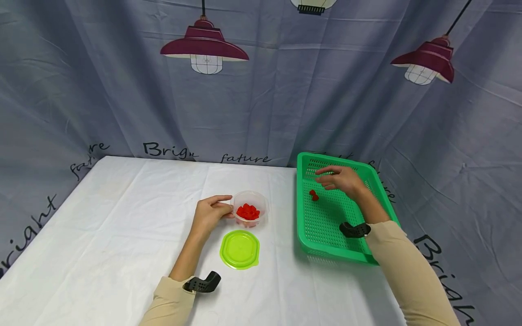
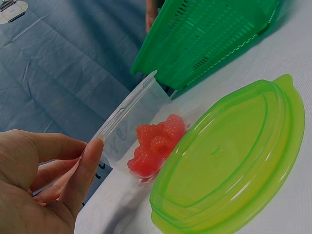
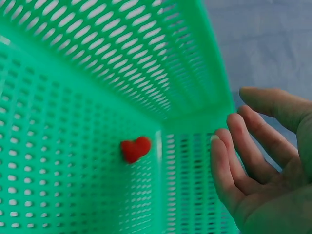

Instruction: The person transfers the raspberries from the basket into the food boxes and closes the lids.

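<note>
My left hand [image 1: 209, 214] pinches the rim of a clear round plastic tub [image 1: 249, 199] between thumb and fingers. Inside the tub lies a heap of bumpy red raspberries [image 2: 158, 146]. Just in front of it, a bright green lid [image 1: 239, 249] rests flat on the table. Over the green basket [image 1: 301, 217] hovers my right hand [image 1: 340, 179], its fingers spread and nothing between them. A pair of red raspberries [image 3: 135, 149] sits on the basket floor, below that hand and apart from it.
A white cloth covers the table [image 1: 134, 235]. Behind it hangs a grey-blue curtain [image 1: 269, 99] printed with lamps and lettering. The basket has raised, perforated walls and stands at the table's right side.
</note>
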`<state>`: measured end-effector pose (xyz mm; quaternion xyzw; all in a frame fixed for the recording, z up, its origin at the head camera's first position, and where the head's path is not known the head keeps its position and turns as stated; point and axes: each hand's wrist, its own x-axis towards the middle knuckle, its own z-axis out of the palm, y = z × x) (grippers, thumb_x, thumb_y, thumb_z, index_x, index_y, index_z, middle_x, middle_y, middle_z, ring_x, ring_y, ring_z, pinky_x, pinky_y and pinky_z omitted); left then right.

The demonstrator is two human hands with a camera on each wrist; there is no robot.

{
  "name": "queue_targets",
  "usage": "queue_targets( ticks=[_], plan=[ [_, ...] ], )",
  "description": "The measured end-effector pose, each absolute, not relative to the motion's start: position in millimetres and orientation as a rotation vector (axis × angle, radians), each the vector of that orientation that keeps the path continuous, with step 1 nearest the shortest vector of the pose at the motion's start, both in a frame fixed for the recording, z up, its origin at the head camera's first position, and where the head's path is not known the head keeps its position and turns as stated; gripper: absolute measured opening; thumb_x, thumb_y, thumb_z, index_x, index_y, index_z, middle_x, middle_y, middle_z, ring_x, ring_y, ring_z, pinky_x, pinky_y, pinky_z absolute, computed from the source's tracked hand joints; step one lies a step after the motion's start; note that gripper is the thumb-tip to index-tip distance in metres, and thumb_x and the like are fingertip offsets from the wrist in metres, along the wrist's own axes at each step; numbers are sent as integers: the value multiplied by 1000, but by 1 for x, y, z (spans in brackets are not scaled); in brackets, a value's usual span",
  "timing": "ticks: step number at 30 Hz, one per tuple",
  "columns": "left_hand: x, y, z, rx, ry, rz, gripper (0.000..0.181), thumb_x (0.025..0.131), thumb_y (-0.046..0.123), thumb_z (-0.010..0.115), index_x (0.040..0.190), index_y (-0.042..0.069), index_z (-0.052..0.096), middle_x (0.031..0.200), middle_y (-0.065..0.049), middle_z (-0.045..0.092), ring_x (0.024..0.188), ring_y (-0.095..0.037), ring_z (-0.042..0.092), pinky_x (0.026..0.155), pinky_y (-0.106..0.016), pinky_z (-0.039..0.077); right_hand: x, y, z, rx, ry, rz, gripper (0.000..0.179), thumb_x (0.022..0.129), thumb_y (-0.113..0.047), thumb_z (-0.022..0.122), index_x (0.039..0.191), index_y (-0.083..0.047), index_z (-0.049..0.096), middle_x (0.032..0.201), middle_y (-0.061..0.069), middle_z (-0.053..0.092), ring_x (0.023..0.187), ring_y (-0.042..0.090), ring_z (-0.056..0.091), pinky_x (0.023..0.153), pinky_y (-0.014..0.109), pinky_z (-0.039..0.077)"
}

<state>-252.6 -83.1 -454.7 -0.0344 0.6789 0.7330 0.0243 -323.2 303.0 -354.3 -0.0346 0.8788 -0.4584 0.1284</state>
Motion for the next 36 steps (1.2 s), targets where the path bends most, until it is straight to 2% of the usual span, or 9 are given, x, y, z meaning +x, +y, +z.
queue_targets(
  ticks=[3, 11, 19, 27, 36],
  plan=[
    [-253, -83, -454, -108, 2104, 2269, 34, 90, -2, 69, 124, -3, 69, 104, -29, 73, 65, -15, 73, 80, -36, 65, -328, 309, -367, -45, 2542, -1345, 51, 99, -21, 67, 143, 1, 53, 144, 27, 55, 129, 49, 54, 111, 55, 48],
    [-254, -84, -456, -97, 2110, 2270, 35, 90, -2, 68, 125, -5, 68, 104, -29, 73, 65, -17, 73, 80, -38, 65, -337, 319, -390, 61, 2536, -1264, 44, 99, -10, 61, 141, 3, 56, 152, 26, 46, 131, 47, 54, 109, 51, 51],
    [-255, -83, -457, -111, 2109, 2276, 33, 90, -3, 68, 122, -4, 70, 103, -28, 73, 64, -16, 73, 77, -34, 65, -342, 317, -403, 29, 2495, -1215, 41, 98, -12, 64, 136, 3, 59, 148, 26, 48, 128, 46, 56, 106, 50, 53],
    [-254, -82, -455, -118, 2099, 2282, 32, 90, -4, 68, 121, -4, 70, 103, -31, 72, 63, -15, 72, 71, -29, 65, -343, 319, -409, 41, 2435, -1189, 39, 100, -9, 62, 136, 4, 60, 154, 26, 42, 130, 47, 54, 106, 47, 54],
    [-254, -83, -454, -124, 2121, 2264, 31, 90, -3, 68, 121, -3, 70, 100, -27, 74, 64, -17, 72, 74, -30, 65, -342, 319, -409, 55, 2429, -1147, 40, 99, -12, 63, 136, 2, 60, 151, 27, 45, 129, 45, 55, 104, 48, 55]
  ],
)
